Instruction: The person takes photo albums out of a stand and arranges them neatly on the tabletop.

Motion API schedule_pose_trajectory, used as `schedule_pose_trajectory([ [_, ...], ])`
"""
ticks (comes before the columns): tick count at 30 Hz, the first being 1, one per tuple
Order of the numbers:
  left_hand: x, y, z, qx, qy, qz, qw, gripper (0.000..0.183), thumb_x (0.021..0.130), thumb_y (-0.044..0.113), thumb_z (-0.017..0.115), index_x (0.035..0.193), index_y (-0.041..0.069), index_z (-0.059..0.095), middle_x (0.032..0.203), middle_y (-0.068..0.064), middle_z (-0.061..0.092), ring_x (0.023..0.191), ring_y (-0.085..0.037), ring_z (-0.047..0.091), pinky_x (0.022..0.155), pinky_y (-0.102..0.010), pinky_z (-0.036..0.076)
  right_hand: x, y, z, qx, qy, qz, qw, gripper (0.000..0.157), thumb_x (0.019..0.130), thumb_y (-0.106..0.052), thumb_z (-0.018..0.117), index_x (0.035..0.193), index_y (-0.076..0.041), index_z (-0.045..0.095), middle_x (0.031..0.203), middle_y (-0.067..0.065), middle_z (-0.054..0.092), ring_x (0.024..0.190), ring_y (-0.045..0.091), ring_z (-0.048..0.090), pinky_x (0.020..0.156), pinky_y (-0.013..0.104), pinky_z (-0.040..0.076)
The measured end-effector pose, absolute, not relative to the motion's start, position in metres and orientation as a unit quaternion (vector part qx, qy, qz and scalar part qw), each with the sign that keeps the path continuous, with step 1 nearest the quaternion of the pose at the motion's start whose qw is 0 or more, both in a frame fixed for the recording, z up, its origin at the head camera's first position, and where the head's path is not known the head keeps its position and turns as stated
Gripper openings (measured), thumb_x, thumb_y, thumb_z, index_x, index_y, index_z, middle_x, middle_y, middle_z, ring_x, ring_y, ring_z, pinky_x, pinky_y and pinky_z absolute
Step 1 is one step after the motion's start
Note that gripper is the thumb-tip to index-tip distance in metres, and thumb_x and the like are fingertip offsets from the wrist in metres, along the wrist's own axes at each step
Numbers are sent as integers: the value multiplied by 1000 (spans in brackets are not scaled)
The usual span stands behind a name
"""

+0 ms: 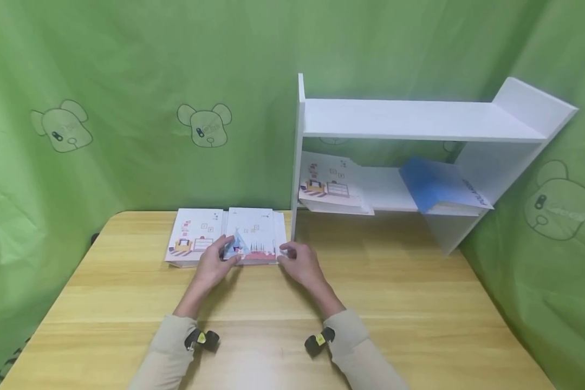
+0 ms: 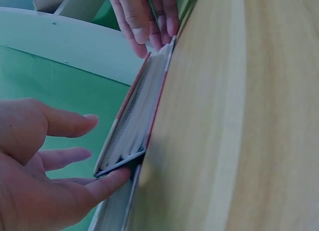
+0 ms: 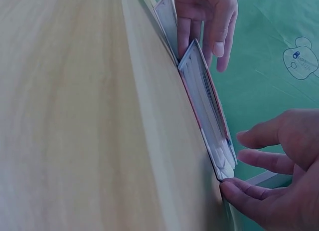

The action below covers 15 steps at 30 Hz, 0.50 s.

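Note:
A photo album with a blue tent on its white cover lies on the table, its page edges facing the person. At its left side is my left hand, the thumb touching the near corner and the fingers loosely spread by the cover. My right hand is at the opposite near corner, thumb tip against the lower edge and fingers slightly bent beside it. Neither hand is curled round the album. Close on the left lies another album with a yellow armchair picture.
A white two-level shelf stands at the back right, its left side panel close beyond my right hand. Its lower level bears white albums at the left and a blue-and-white one leaning at the right. Green curtain surrounds the wooden table.

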State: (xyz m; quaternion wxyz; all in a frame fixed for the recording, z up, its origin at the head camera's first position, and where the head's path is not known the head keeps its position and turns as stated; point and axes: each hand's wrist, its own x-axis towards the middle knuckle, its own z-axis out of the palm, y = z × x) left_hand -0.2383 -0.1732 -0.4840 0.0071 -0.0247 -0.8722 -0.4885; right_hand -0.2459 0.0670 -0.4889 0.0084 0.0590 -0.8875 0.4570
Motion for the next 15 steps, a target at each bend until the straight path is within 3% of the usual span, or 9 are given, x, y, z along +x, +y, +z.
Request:
schedule_pose_trajectory([
  [7,-233,-177,-473,-51,-876,-480,12,58,93,8,71,146,-2,50,151,-32,44,138,-50,43,118,-59,33,-245,69,-483,68,-885,460,2,33,92,-12,73,124,-6,71,119,18,69,112,33,64,101,48,54],
  [15,-226,-182,-462,-52,-874,-482,19,54,96,11,70,145,1,52,151,-30,45,133,-51,49,115,-60,37,-240,70,-476,86,-879,469,16,33,93,-12,73,126,-8,70,123,17,68,109,32,65,99,48,55],
])
